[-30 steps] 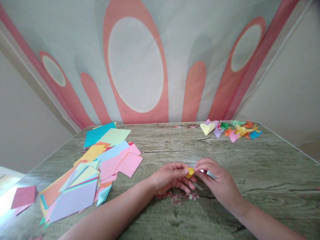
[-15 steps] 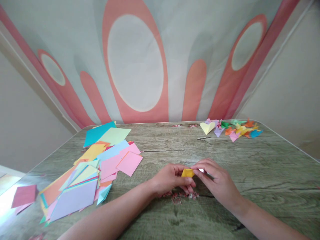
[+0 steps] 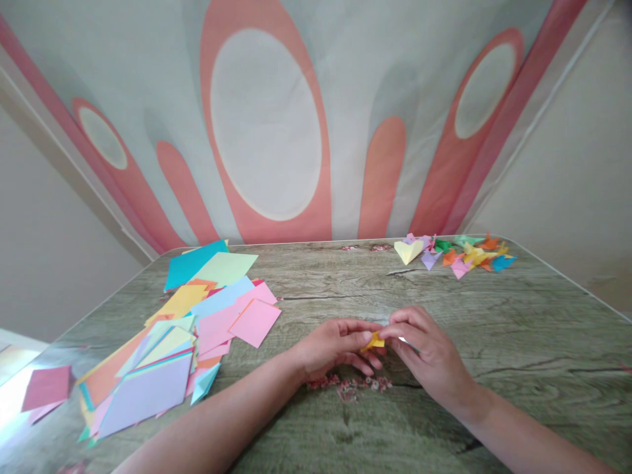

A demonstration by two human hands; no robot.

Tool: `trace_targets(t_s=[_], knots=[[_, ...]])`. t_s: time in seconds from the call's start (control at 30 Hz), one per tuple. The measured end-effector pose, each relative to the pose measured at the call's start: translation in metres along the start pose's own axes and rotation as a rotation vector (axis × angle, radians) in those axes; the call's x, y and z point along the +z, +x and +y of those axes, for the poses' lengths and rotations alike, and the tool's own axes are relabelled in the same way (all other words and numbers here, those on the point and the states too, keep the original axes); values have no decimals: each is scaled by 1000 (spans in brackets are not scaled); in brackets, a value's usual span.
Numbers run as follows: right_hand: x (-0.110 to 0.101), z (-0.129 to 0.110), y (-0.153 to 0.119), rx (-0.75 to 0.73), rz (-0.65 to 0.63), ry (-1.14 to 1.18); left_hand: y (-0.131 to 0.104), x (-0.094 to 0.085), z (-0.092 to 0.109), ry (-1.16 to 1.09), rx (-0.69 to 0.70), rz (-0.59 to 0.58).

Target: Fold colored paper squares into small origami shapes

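A small folded yellow paper (image 3: 375, 341) is pinched between both hands above the wood-patterned table, near its middle. My left hand (image 3: 340, 345) grips it from the left with thumb and forefinger, the other fingers curled below. From the right, my right hand (image 3: 419, 339) closes thumb and fingertips on the paper's edge. Much of the paper is covered by the fingers, so its exact folds cannot be made out.
On the left of the table (image 3: 326, 276) lies a spread of coloured paper sheets (image 3: 153, 392), with a dark pink square (image 3: 47, 388) farther left. Folded paper figures (image 3: 474, 255) lie at the back right, beside a pale yellow heart-like piece (image 3: 407, 252). A patterned cloth (image 3: 266, 125) hangs behind.
The fingers of both hands have shifted on the yellow paper. It shows at a different angle, with less of it visible. My left thumb has moved up onto it.
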State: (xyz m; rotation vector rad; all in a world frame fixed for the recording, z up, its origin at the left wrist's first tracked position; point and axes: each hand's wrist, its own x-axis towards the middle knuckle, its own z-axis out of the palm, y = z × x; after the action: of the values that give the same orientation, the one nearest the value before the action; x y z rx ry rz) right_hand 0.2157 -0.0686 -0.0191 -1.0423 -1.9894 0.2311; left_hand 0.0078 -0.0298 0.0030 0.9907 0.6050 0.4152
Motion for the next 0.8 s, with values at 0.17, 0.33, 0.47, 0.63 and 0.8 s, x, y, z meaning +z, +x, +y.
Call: trace_targets(t_s=[0.17,0.33,0.47,0.63,0.8], knots=[[1,-2,0,2,-45,-5,3,0,-4,56,38,71],[2,-1,-1,12,-57,-2,4,1,-7,60,88,166],[2,-1,-3,-7,-67,3,3,-2,-6,-5,-2,152],[6,2,-4,16,-77,74,5,-5,-6,44,2,211],[11,6,-2,83,-86,145,12,-4,-9,296,166,377]])
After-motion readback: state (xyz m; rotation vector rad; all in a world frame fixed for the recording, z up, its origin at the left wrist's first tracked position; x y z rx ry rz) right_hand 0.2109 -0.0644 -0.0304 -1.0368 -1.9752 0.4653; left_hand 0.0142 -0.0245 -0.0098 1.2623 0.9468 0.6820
